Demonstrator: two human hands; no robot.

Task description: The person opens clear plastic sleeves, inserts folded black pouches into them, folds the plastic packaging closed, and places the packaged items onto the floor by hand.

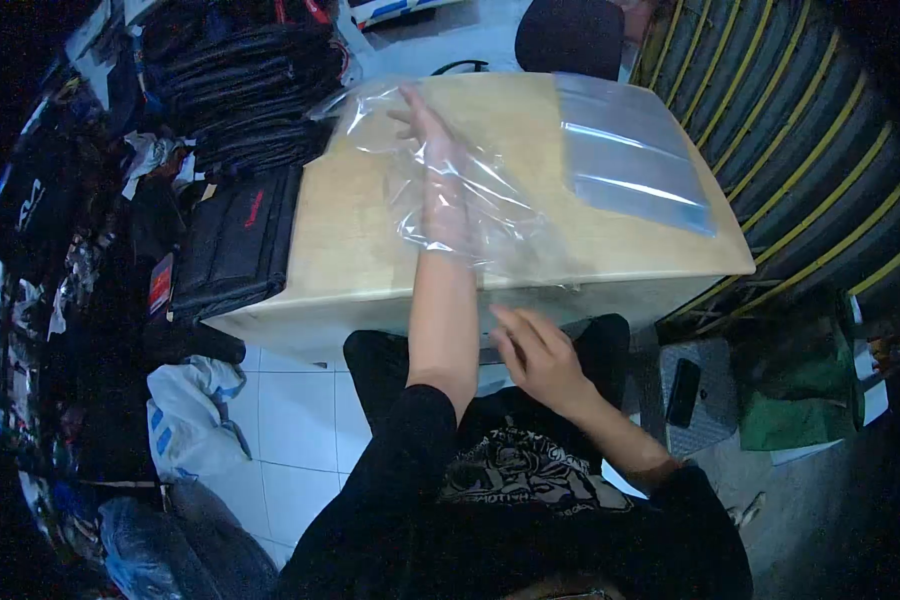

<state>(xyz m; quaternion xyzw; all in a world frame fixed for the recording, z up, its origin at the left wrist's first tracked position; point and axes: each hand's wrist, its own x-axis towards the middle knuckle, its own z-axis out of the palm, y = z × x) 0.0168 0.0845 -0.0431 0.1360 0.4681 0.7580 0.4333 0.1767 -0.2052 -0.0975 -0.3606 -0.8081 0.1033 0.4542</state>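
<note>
My left hand point(425, 122) is inside a clear plastic bag point(510, 215), its fingers spread near the bag's far end. The thin film is wrinkled and lies around my forearm, reaching almost to the elbow. Below the table's near edge, my right hand point(543, 358) hovers above my lap, close to the bag's near end. Its fingers are loosely bent with the thumb apart, and nothing shows between them. A stack of flat clear plastic bags point(630, 165) lies on the right side of the wooden table point(355, 225).
A black padded case point(232, 240) with red lettering sits against the table's left side. Behind it rises a pile of black bags point(245, 85). To the right stand a ribbed shutter with yellow lines point(770, 110), a phone point(683, 392) on a grey surface and a green bag point(795, 390).
</note>
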